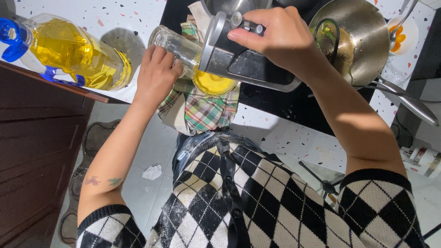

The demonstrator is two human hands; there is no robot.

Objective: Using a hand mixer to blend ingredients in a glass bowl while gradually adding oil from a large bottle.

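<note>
My right hand grips the grey and black pump top of a glass oil dispenser, held tilted on its side above the counter edge. A little yellow oil pools in its lower part. My left hand wraps around the dispenser's clear glass base. Beneath the dispenser lies a checked cloth, draped over the counter edge.
A large plastic bottle of yellow oil with a blue cap lies at the left on the speckled counter. A steel wok with food sits on the black hob at the right, beside a small bowl with a spoon.
</note>
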